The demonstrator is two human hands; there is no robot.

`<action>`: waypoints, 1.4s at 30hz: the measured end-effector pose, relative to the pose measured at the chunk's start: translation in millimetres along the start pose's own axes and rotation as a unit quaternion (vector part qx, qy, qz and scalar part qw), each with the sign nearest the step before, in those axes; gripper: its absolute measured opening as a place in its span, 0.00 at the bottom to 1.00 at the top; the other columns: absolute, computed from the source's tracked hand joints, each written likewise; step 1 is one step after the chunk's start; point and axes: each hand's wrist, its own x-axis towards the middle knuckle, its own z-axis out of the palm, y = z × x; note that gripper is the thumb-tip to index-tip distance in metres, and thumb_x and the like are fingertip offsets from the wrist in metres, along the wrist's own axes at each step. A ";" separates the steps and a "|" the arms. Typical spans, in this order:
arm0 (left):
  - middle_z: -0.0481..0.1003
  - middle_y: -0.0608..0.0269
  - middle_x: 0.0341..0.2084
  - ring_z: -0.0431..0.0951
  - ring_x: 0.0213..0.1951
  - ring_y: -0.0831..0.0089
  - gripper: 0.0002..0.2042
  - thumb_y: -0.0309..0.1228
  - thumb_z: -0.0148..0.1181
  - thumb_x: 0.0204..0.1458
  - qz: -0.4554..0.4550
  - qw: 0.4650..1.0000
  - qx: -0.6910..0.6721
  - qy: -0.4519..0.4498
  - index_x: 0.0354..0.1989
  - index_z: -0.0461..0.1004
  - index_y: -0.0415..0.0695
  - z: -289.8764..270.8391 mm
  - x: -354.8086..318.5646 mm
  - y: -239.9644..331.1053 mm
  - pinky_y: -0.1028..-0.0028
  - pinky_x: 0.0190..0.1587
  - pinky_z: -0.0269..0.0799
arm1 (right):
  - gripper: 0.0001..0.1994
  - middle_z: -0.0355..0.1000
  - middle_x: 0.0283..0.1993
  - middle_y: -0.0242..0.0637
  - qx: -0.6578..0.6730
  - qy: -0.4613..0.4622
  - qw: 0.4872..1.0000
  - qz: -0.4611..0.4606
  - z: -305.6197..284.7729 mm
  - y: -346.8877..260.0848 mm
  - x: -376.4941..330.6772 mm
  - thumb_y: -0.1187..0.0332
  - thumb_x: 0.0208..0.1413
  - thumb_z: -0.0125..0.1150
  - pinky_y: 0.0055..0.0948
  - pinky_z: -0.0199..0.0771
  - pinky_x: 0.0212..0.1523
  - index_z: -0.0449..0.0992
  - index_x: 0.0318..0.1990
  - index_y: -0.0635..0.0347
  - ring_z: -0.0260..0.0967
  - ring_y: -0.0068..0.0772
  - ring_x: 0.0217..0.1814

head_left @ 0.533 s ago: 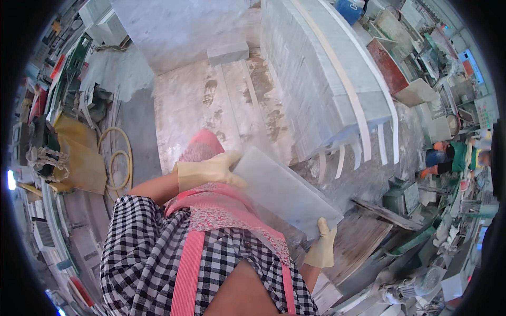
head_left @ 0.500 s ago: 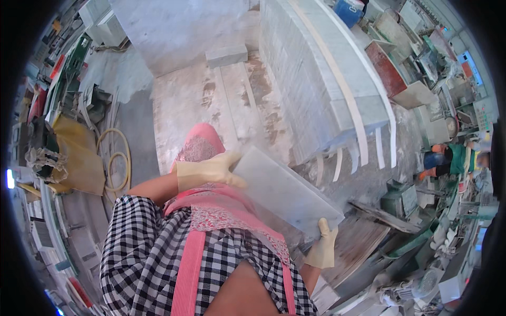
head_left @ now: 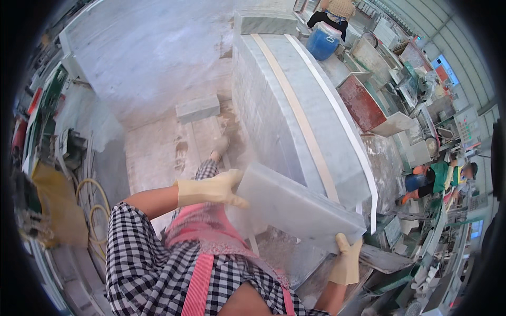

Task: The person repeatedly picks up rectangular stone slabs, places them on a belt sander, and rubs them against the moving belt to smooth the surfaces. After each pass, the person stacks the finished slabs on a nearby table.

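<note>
A pale slab (head_left: 295, 203) is held up in front of the body, tilted down toward 4 o'clock. Its end at 9 o'clock is grasped by the fingers of the gloved left hand (head_left: 224, 189); its corner near 5 o'clock is grasped by those of the right hand (head_left: 348, 258), partly hidden. From the slab, the strapped stack (head_left: 316, 118) is seen at 12 o'clock and a small block (head_left: 197, 109) at 10 to 11. Whether the stack is touched cannot be told. The step in hand is judged to be two-handed carrying; for any further move, firm support at both ends seems called for.
</note>
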 end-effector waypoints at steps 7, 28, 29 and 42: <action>0.78 0.47 0.51 0.78 0.53 0.58 0.34 0.36 0.76 0.43 0.094 0.977 -0.018 0.191 0.60 0.70 0.37 -182.9 120.5 -20.3 0.62 0.55 0.75 | 0.34 0.74 0.56 0.41 -0.205 -0.158 0.966 0.015 117.4 -75.6 253.2 0.67 0.48 0.74 0.31 0.71 0.58 0.68 0.63 0.68 0.72 0.30 0.56; 0.76 0.47 0.49 0.76 0.52 0.50 0.35 0.33 0.80 0.37 -0.079 0.752 0.295 0.584 0.56 0.70 0.41 -440.8 331.0 -52.9 0.60 0.51 0.75 | 0.21 0.72 0.49 0.36 -0.051 -0.401 0.907 -0.120 396.9 -88.4 764.2 0.78 0.56 0.63 0.29 0.74 0.46 0.69 0.58 0.65 0.72 0.29 0.48; 0.75 0.45 0.51 0.75 0.54 0.49 0.38 0.34 0.81 0.36 -0.099 0.759 0.283 0.578 0.58 0.68 0.40 -442.3 331.8 -52.1 0.59 0.52 0.74 | 0.24 0.72 0.48 0.36 -0.179 -0.365 0.885 -0.227 394.9 -92.1 758.6 0.79 0.52 0.66 0.29 0.74 0.48 0.69 0.58 0.65 0.72 0.30 0.48; 0.69 0.49 0.63 0.65 0.68 0.57 0.40 0.29 0.76 0.37 0.109 0.633 0.577 0.504 0.64 0.65 0.36 -463.8 327.3 -4.4 0.55 0.73 0.54 | 0.50 0.61 0.70 0.49 -0.487 0.034 0.651 -0.581 425.9 -69.6 696.5 0.56 0.38 0.81 0.41 0.56 0.71 0.60 0.68 0.66 0.56 0.50 0.72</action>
